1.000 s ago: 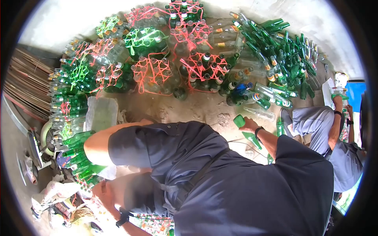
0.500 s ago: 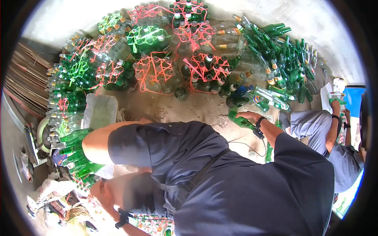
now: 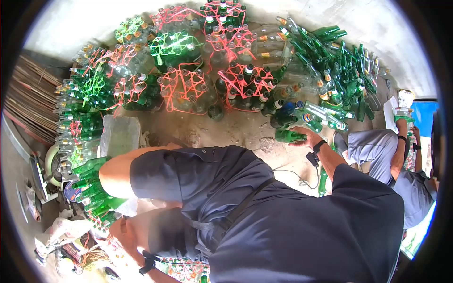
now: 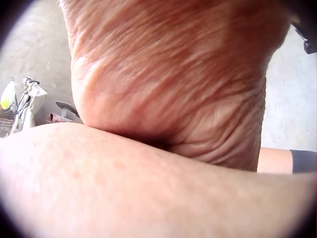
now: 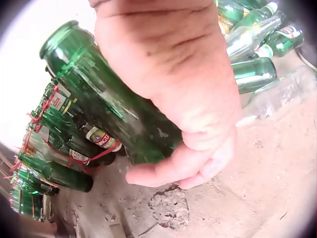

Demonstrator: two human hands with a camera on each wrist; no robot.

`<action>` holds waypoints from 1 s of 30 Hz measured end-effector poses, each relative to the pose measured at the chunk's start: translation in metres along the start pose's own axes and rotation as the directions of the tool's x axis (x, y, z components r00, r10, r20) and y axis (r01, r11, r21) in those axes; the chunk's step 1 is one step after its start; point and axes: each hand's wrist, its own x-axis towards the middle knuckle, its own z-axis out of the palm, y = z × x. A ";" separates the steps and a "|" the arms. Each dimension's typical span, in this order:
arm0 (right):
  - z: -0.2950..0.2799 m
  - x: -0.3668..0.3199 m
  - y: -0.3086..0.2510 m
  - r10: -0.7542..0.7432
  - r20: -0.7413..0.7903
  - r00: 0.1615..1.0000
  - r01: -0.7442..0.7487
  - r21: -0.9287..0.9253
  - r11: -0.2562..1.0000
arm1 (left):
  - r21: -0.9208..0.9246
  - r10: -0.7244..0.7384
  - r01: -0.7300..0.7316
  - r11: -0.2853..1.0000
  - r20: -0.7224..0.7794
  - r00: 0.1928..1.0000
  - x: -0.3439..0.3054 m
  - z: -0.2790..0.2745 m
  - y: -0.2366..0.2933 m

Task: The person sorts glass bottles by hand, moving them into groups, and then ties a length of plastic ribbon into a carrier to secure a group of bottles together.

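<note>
A green glass bottle (image 3: 286, 136) lies sideways in my right hand (image 3: 312, 137), raised over the dirt floor near some loose bottles. In the right wrist view the bottle (image 5: 114, 94) has its bare mouth toward the upper left, and curled fingers (image 5: 173, 166) grip its body near the lower end. My left hand (image 3: 123, 234) rests on a bare knee at lower left, holding nothing visible. Close up in the left wrist view, the heel of that hand (image 4: 168, 84) presses against the skin of the leg (image 4: 99, 168); its fingers are hidden there.
Bundles of bottles tied with red (image 3: 184, 87) and green (image 3: 174, 47) strapping stand along the wall. Loose green bottles (image 3: 339, 75) are heaped at upper right. A grey slab (image 3: 120, 134) lies by the left knee. Another person (image 3: 410, 188) sits at the right.
The green bottle has turned in my right hand, from base toward the camera to lying sideways. That hand has moved slightly up toward the loose bottles. The left hand stays on the knee.
</note>
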 end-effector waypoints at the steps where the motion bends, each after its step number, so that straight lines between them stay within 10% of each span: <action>1: 0.000 -0.004 0.000 -0.030 0.065 0.997 0.026 0.068 0.997 | 0.001 0.006 -0.006 1.000 0.006 1.000 0.000 0.000 -0.003; 12: -0.019 0.013 -0.010 0.054 0.203 0.978 -0.110 0.277 0.955 | 0.048 0.046 -0.046 0.998 0.001 0.999 -0.001 0.004 -0.016; 21: -0.019 0.008 -0.003 -0.117 0.201 0.973 0.062 0.260 0.964 | 0.051 0.009 -0.010 0.999 0.011 1.000 -0.002 0.003 -0.011; 30: -0.013 0.020 0.025 -0.092 -0.040 0.995 0.100 0.264 0.959 | 0.036 0.097 -0.096 0.995 -0.037 0.995 -0.004 0.004 -0.015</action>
